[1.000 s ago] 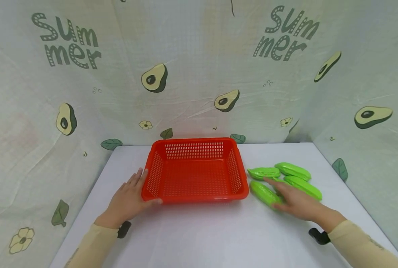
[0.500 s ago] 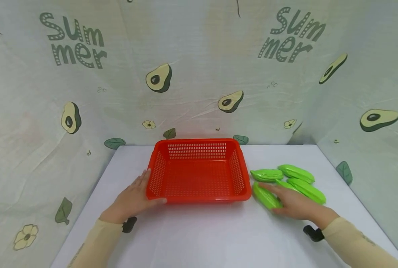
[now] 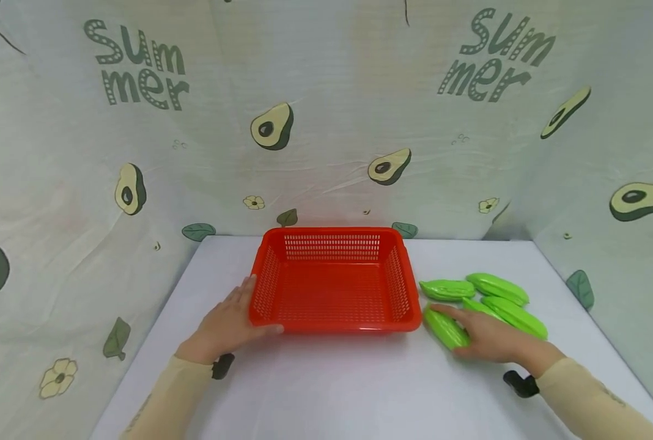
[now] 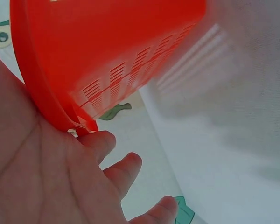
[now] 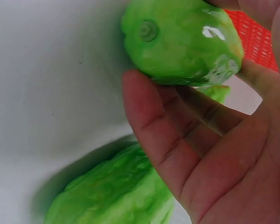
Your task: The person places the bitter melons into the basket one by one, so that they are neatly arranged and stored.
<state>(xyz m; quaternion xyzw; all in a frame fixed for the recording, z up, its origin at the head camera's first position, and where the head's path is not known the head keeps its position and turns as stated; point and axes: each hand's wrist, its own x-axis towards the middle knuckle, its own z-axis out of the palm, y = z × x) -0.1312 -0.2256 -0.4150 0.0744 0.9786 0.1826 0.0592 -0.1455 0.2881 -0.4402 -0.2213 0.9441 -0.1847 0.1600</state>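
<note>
A red plastic basket with slotted walls stands on the white table. Against its left front corner rests my left hand, fingers stretched along the side and thumb along the front rim. The left wrist view shows the palm touching the basket rim, fingers fairly straight. To the right of the basket, my right hand grips a glossy green bitter melon lying on the table. In the right wrist view, thumb and fingers go round that bitter melon, its stem end facing the camera.
Several more bitter melons lie behind and beside my right hand: one near the basket, one at the back, one at the right, one partly hidden. A printed cloth encloses the table behind and at both sides.
My right hand has come down onto the nearest bitter melon and taken hold of it. My left hand stays at the basket. The whole head view has shifted slightly.
</note>
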